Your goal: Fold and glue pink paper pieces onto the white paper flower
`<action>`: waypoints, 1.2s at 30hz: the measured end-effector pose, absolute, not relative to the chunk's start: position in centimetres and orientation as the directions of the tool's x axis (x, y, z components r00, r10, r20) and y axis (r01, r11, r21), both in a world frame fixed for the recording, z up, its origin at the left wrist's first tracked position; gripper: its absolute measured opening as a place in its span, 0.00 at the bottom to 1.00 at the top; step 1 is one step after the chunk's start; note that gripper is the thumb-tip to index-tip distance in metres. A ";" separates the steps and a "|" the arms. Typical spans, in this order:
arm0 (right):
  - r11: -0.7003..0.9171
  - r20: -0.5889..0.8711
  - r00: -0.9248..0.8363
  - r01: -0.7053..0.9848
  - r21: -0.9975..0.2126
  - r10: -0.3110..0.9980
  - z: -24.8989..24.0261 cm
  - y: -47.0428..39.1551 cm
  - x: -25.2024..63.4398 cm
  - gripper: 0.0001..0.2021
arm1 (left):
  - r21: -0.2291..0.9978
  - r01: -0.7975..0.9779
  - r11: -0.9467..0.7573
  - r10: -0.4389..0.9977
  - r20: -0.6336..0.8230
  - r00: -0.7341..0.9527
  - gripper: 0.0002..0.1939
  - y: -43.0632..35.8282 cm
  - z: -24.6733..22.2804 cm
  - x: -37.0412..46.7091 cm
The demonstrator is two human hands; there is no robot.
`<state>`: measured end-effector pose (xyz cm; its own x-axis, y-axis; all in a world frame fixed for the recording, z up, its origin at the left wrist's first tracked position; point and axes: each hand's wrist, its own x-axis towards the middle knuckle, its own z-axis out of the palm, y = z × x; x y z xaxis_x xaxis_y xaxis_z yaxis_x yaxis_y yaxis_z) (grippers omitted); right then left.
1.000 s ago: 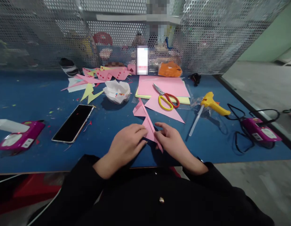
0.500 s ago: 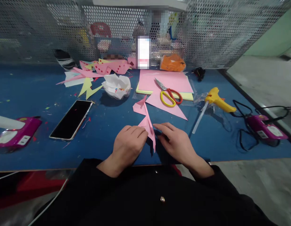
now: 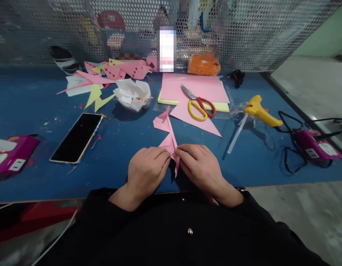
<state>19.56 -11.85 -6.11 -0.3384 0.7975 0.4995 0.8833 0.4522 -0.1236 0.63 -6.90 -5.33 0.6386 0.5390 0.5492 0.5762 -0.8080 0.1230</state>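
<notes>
A folded pink paper piece (image 3: 170,137), long and pointed, stands just above the blue table between my hands. My left hand (image 3: 147,168) pinches its left side near the lower end, fingers together. On the opposite side, the fingertips of my right hand (image 3: 200,166) close on the paper's right edge. Its narrow tip hangs down between the two hands. Beyond it lies a flat pink paper triangle (image 3: 197,119), partly under scissors (image 3: 197,105) with one yellow and one red handle. A stack of coloured paper (image 3: 193,87) is behind them.
A black-screened phone (image 3: 77,137) lies at left near a purple power strip (image 3: 16,153). Behind are a crumpled white paper bowl (image 3: 133,95), pink and yellow paper cutouts (image 3: 115,70) and an orange bag (image 3: 204,64). At right are a yellow glue gun (image 3: 256,111) and another purple strip (image 3: 316,144).
My right hand has moved left, and its fingertips now close on the pink paper's edge. My left hand stays on the paper. The whole view has shifted slightly.
</notes>
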 end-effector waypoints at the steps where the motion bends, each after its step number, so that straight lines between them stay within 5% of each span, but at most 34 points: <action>1: 0.457 0.493 -0.349 0.882 -0.114 0.797 -6.2 -11.8 19.5 0.10 | 0.117 0.572 -0.812 0.534 0.544 0.646 0.07 -7.0 -5.3 0.6; 8: 0.449 0.413 -0.351 0.877 -0.168 0.840 -6.4 -12.1 19.5 0.09 | 0.165 0.574 -0.802 0.571 0.494 0.656 0.06 -7.4 -5.5 -0.2; 18: 0.210 0.294 -0.041 0.793 -0.572 0.955 -6.1 -11.9 19.1 0.05 | 0.462 0.591 -0.661 0.749 0.357 0.559 0.02 -6.7 -5.5 -0.1; 27: 0.031 0.223 0.114 0.829 -0.558 0.968 -5.8 -11.5 18.0 0.05 | 0.515 0.671 -0.534 0.839 0.225 0.495 0.03 -6.5 -5.0 0.8; 36: 0.016 0.275 0.125 0.888 -0.459 0.953 -6.1 -11.1 17.8 0.07 | 0.436 0.693 -0.574 0.819 0.296 0.492 0.07 -6.8 -5.4 1.1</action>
<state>17.79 -11.06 -6.06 0.1247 0.9534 0.2746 0.8882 0.0161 -0.4592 1.12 -6.78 -5.39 0.4916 0.8191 0.2955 0.6933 -0.5735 0.4364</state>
